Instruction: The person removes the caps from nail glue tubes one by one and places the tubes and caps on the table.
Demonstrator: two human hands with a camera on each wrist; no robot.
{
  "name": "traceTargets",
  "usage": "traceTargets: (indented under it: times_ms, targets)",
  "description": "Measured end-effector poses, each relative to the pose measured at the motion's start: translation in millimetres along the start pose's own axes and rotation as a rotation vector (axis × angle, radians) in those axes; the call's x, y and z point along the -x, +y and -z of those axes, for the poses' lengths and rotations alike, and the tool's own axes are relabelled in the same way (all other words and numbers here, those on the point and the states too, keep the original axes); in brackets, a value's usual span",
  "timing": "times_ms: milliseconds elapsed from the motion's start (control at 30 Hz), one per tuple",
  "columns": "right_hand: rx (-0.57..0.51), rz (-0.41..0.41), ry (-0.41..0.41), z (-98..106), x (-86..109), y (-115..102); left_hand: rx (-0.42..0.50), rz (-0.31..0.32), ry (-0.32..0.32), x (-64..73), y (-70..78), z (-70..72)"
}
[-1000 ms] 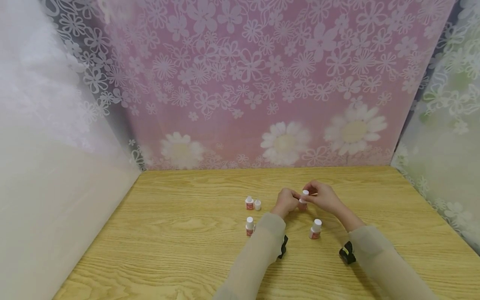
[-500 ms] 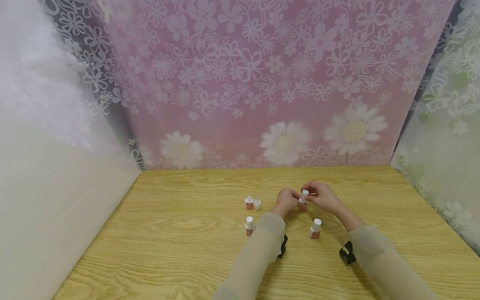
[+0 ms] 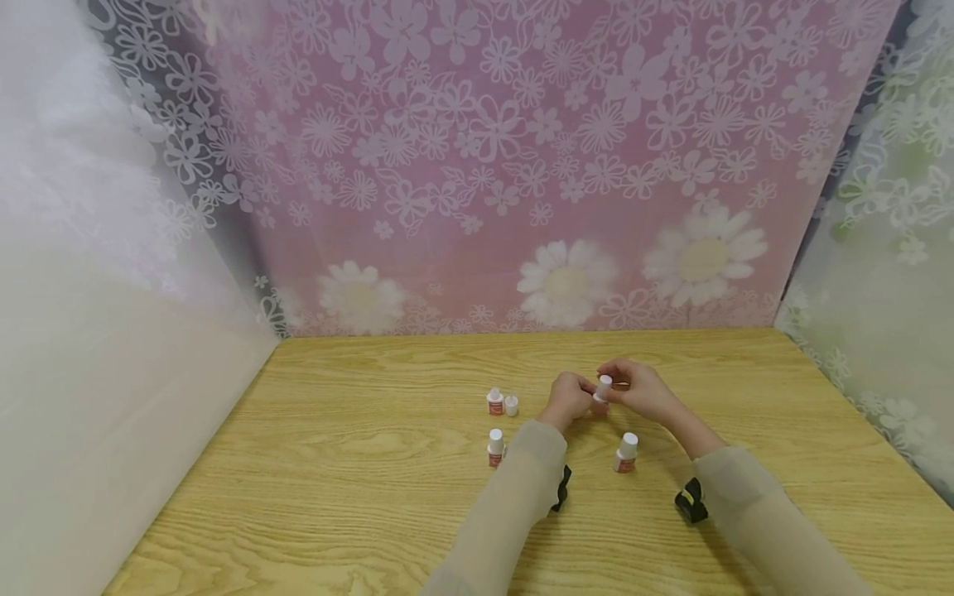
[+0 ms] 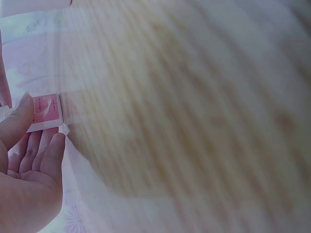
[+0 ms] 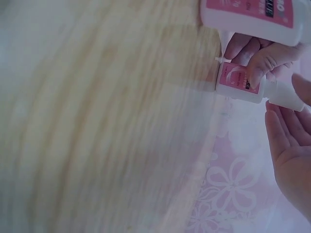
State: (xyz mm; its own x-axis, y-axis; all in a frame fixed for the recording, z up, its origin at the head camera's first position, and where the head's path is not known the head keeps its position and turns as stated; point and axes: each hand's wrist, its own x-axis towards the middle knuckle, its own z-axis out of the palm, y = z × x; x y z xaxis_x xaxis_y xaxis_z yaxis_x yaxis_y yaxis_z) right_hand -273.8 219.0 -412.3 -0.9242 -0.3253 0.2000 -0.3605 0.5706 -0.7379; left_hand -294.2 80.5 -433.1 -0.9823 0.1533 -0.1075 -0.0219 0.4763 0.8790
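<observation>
The left hand [image 3: 570,399] clamps the glue bottle [image 5: 239,83] between thumb and fingers; the right hand [image 3: 647,394] pinches its white cap [image 3: 604,385]. The bottle is upright between both hands, above or on the table [image 3: 358,480]. A tilted cap could seat crookedly; excessive squeezing could expel contents. The left wrist view crops the cap end; a small white piece [image 5: 221,59] near the base is unidentifiable.

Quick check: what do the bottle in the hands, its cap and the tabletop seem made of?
Bottle: probably plastic, white and smooth, going by its rounded, moulded-looking edges. Cap: likely plastic too, opaque plain white. Tabletop: yellow woodgrain finish; solid wood or printed laminate, I can't tell.
</observation>
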Motion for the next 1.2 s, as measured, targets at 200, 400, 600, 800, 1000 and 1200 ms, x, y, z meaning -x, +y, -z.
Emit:
traceTargets:
  times_ms: [200, 400, 600, 800, 1000, 1200]
  targets:
    - [0.047, -0.047, 0.032, -0.8, 0.0, 0.5, 0.004, -0.017, 0.004, -2.1, -1.8, -0.7]
    - [0.054, -0.079, 0.061, -0.7, 0.7, -2.3, 0.011, -0.020, 0.008, -2.2, -2.9, -1.5]
    - [0.058, -0.076, 0.067, -1.8, 0.9, -2.8, 0.018, 0.003, 0.007, -2.0, -1.6, -1.4]
    - [0.051, -0.044, 0.068, -1.8, 0.0, -2.5, 0.035, -0.005, 0.006, -1.5, -1.5, -0.7]
    - [0.033, -0.027, 0.078, -0.9, 0.1, -4.9, 0.029, -0.007, 0.005, -1.8, -1.7, -1.1]
    - [0.034, -0.013, 0.085, 0.4, 0.7, -7.0, 0.020, -0.011, 0.002, -1.6, -1.4, -0.3]
